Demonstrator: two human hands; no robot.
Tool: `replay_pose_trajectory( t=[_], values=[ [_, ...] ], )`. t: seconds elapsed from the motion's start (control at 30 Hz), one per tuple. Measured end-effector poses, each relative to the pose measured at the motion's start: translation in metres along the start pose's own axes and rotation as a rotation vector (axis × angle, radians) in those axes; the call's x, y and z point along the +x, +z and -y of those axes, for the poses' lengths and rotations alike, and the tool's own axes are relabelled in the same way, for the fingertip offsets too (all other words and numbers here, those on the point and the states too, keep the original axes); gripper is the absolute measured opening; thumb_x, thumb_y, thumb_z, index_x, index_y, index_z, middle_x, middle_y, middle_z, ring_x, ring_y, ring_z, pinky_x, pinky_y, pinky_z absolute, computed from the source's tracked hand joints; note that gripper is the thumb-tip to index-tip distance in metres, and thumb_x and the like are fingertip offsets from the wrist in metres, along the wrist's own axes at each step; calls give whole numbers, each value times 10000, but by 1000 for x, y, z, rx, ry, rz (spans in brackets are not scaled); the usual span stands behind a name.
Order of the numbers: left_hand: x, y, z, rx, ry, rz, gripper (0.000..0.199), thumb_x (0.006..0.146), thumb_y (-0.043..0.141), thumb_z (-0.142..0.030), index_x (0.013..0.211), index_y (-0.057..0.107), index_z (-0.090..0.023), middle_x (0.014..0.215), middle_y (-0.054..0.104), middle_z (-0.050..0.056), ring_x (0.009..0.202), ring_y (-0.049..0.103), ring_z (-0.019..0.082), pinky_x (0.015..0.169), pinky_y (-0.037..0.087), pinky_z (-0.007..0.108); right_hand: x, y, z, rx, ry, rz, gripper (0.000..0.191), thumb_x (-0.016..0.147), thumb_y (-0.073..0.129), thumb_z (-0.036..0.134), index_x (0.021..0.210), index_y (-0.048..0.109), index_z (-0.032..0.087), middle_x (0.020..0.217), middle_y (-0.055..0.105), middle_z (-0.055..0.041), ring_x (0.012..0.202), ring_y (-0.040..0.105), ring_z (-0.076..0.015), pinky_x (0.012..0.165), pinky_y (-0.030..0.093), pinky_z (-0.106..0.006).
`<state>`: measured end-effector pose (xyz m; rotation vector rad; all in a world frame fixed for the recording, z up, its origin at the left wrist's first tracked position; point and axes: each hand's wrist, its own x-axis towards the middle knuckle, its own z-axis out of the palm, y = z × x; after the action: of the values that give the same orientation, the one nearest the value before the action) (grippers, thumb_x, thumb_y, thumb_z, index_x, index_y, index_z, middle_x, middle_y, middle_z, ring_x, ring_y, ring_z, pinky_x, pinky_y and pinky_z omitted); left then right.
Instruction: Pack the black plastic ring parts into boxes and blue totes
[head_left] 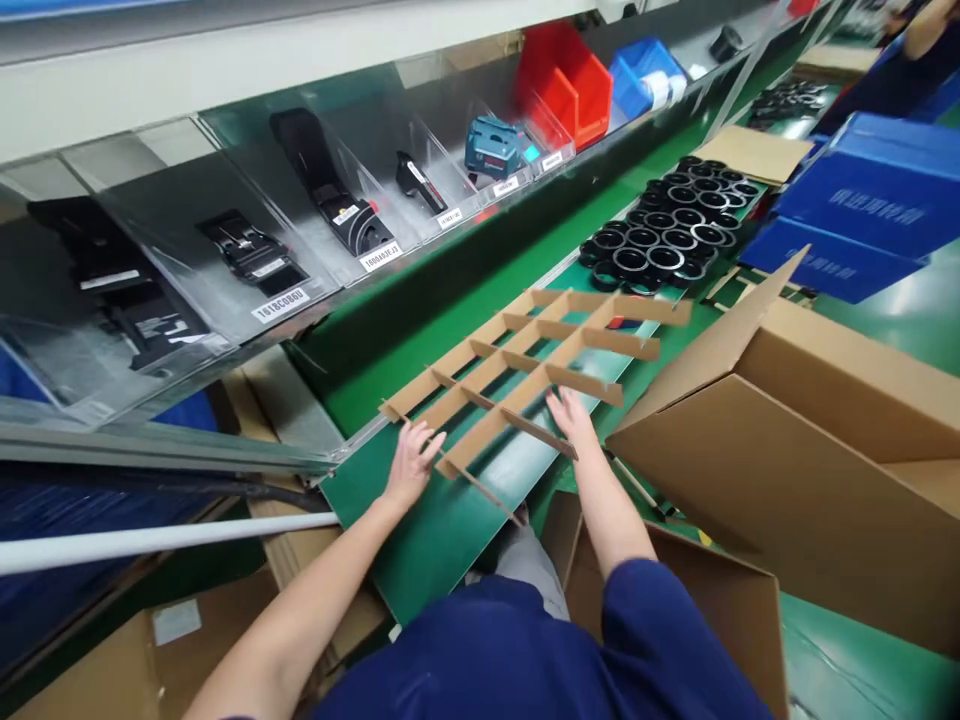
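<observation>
As your fingers [433, 447] loosely grasp the cardboard divider [531, 388], strips [634, 346] overhanging the surface's [435, 530] right edge could snag the carton [810, 470] and unslot.

Bare forearms [327, 588] stretched forward, left hand [409, 466] loosely curled, right hand [573, 414] apart (and higher in view).

Glossy green floor [862, 650] shows beside the green workbench [427, 540].
</observation>
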<state>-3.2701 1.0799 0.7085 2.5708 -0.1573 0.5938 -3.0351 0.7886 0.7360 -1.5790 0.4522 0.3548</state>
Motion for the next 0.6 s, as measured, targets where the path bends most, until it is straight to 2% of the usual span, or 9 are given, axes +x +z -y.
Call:
replay_pose_trajectory(
  t=[0.07, 0.13, 0.2, 0.27, 0.37, 0.43, 0.5, 0.53, 0.6],
  values=[
    [-23, 15, 2, 41, -28, 339, 839, 817, 389, 90, 1547, 448, -320, 1353, 628, 115, 1423, 484, 292, 1194, 357, 618, -47, -50, -50, 78, 150, 2, 402, 889, 528, 566, 1056, 651, 221, 1258, 673, -167, 1187, 672, -300, 1079, 485, -592],
    [-45, 23, -3, 56, -93, 612, 917, 755, 355, 117, 1556, 462, -317, 1504, 551, 110, 1497, 392, 305, 1223, 287, 630, -89, -99, -91, 322, 277, -47, 428, 906, 517, 596, 1080, 667, 234, 1354, 637, -150, 1280, 629, -269, 1176, 415, -529],
    [-58, 25, -11, 64, -189, 715, 941, 735, 351, 118, 1569, 451, -308, 1601, 454, 110, 1539, 317, 319, 1239, 212, 653, -118, -131, -114, 413, 326, -95, 479, 927, 499, 629, 1157, 672, 246, 1441, 592, -130, 1351, 579, -254, 1214, 375, -507],
    [-61, 25, -18, 58, -272, 712, 909, 756, 357, 99, 1575, 445, -284, 1627, 413, 125, 1548, 295, 327, 1247, 171, 658, -125, -139, -115, 324, 295, -142, 555, 934, 492, 650, 1263, 647, 230, 1488, 557, -136, 1390, 541, -261, 1219, 366, -513],
    [-57, 26, -19, 5, -355, 632, 851, 783, 374, 57, 1577, 444, -240, 1613, 422, 152, 1536, 318, 322, 1255, 175, 636, -94, -116, -91, -42, 109, -259, 676, 943, 479, 628, 1446, 537, 181, 1573, 458, -155, 1475, 432, -256, 1252, 307, -484],
    [-53, 30, -16, -40, -431, 534, 808, 807, 399, 11, 1581, 429, -220, 1596, 432, 168, 1525, 336, 321, 1251, 216, 616, -53, -94, -66, -331, -9, -358, 727, 966, 419, 610, 1549, 431, 174, 1664, 304, -151, 1551, 289, -243, 1283, 225, -453],
    [-51, 35, -13, -89, -532, 425, 719, 874, 425, -76, 1582, 410, -201, 1573, 449, 183, 1512, 358, 320, 1243, 262, 594, -7, -79, -42, -519, -21, -448, 764, 991, 332, 596, 1612, 321, 152, 1711, 160, -159, 1588, 181, -244, 1290, 192, -436],
    [-51, 38, -12, -116, -589, 381, 668, 918, 434, -139, 1583, 399, -187, 1567, 452, 190, 1507, 365, 319, 1242, 278, 584, 14, -73, -32, -567, -4, -475, 775, 1001, 286, 578, 1631, 263, 127, 1711, 142, -177, 1589, 182, -246, 1285, 208, -431],
    [-52, 43, -15, -170, -718, 328, 612, 981, 444, -275, 1579, 380, -163, 1574, 443, 200, 1508, 363, 316, 1247, 288, 568, 47, -65, -19, -601, 27, -472, 785, 1012, 221, 526, 1643, 163, 64, 1679, 218, -226, 1560, 279, -244, 1264, 268, -411]
  ],
)
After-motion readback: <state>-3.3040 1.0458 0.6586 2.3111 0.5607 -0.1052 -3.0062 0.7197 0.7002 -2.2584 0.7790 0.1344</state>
